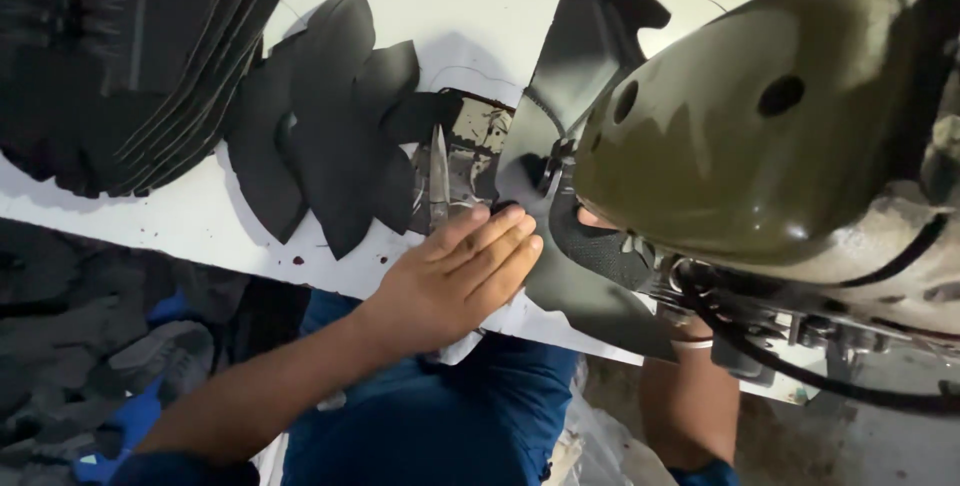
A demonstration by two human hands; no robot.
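My left hand [462,276] lies flat, fingers together, pressing down on the near edge of a black shoe-upper piece [585,56] at the front of the white table [470,6]. The piece runs up under the olive-green sewing machine head [760,116]. Only the forearm [685,396] of my right arm shows; the machine head hides the hand, with a sliver of skin showing beside the mesh part of the piece. A pair of metal snips [438,178] lies just beyond my left fingertips.
Several black cut pieces [335,116] are fanned out left of the snips, and a taller stack of black pieces [140,56] fills the far left. Black cables [800,371] hang from the machine at the right. Dark scraps [110,346] lie below the table edge.
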